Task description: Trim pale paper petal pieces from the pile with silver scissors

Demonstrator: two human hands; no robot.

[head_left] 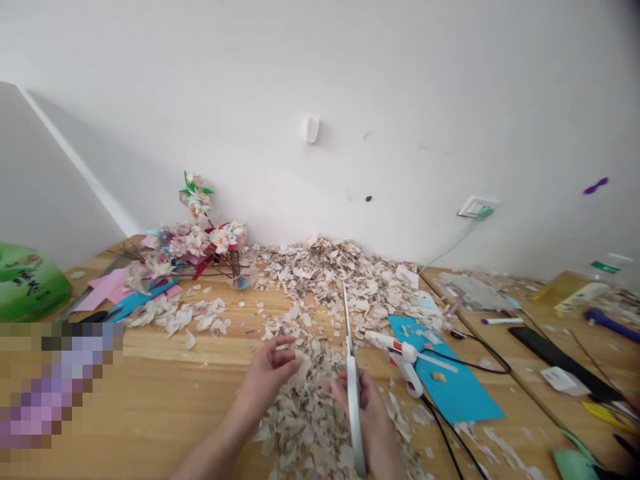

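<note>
Left hand (267,377) half open, fingers curled, holding nothing, just above a heap of pale flakes (300,407). Right hand (365,417) closed tight around long white-handled scissors (353,417), tips up (blades shut, or close to it, hard to tell). Lots of flakes already cut or torn, piled by the wall and spread over the wooden table (165,347). One flower bunch (200,233) done at the back, many loose flakes left. Glue gun (400,353) on a blue mat (460,393) nearby.
</note>
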